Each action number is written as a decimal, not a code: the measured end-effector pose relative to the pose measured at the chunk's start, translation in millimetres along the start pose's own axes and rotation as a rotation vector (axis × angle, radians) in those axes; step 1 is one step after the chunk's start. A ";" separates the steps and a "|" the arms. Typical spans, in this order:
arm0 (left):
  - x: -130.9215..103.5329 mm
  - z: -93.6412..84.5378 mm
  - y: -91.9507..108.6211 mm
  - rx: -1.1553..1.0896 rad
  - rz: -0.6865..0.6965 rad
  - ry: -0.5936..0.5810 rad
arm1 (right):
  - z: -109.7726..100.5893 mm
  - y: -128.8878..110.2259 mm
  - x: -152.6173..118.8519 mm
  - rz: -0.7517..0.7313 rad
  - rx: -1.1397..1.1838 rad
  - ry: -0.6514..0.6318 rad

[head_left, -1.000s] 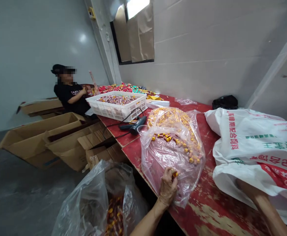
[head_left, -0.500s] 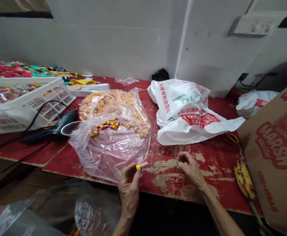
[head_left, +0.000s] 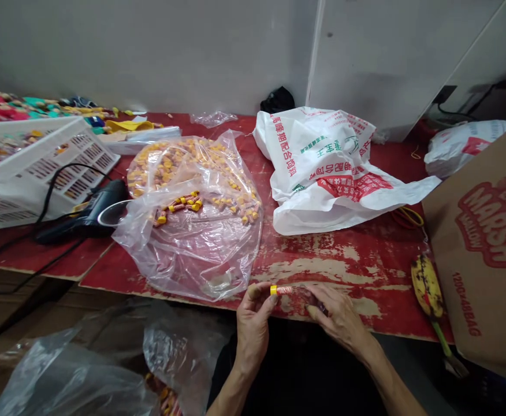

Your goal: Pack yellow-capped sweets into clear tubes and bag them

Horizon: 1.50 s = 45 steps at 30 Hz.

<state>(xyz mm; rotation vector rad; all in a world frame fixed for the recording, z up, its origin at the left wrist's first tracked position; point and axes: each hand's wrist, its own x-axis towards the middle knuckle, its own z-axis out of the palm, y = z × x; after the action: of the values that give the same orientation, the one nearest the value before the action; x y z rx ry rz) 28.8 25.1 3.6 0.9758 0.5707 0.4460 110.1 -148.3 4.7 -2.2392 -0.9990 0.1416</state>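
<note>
Fingers (head_left: 265, 296) of the left hand (head_left: 253, 323) pinch a small yellow-capped tube (head_left: 280, 290) level at the bench (head_left: 322, 271) edge, right hand (head_left: 339, 318) fingers closing on its other end (grip unclear); supply bag (head_left: 192, 231) lies open at ten o'clock.

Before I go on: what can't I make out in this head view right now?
- Small piece between left hand and right hand: only a yellow cap and reddish body show; too small to identify, fingers cover its right end.
- Clear bag: glare and folds blur the pieces inside.
- White crate: cut off by the left edge.
- Cardboard box: cut off by the right edge; print partly readable.
</note>
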 end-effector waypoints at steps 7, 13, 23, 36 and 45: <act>-10.2 2.5 -8.7 0.032 -0.047 -0.157 | -2.2 -9.3 -2.2 -0.057 0.002 -0.125; -16.0 1.1 -10.1 0.125 -0.041 -0.176 | 4.6 -11.3 -1.2 -0.033 0.028 -0.154; -18.1 -11.5 -14.5 0.261 0.012 -0.219 | 11.0 -20.6 0.3 -0.001 0.140 -0.150; -15.0 -14.4 -11.8 0.245 0.031 -0.251 | 25.4 -29.1 -3.2 0.084 0.252 -0.045; -12.7 -17.6 -24.3 -0.024 -0.110 -0.141 | 22.2 -35.5 -1.7 0.099 0.141 -0.024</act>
<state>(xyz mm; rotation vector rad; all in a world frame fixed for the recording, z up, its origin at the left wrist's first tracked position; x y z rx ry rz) 10.4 16.9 -21.9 0.9396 0.4880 0.2835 79.2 -120.6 9.4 -2.1621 -0.8637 0.2748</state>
